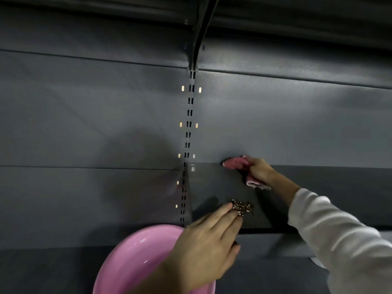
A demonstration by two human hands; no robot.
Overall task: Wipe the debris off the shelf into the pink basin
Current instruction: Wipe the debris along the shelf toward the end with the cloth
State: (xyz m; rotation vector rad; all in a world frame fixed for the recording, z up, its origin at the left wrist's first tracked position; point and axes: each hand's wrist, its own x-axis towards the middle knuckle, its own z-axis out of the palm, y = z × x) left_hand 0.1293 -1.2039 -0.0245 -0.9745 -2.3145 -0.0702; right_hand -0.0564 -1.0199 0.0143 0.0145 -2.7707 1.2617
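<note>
A dark grey shelf [216, 183] juts out at mid-right. On its front part lies a small heap of brown debris [241, 206]. My left hand [203, 247] reaches over the shelf's front edge with straight fingers, whose tips touch the heap. My right hand [259, 169] grips a pink cloth [235, 162] at the back of the shelf, against the rear panel. The pink basin [131, 259] sits below the shelf's front left corner, partly hidden by my left hand and forearm.
Grey back panels [95, 113] fill the view, split by a slotted upright [188, 128]. Another shelf [297, 13] on a bracket overhangs at the top. A lower grey surface [53, 270] runs beneath the basin.
</note>
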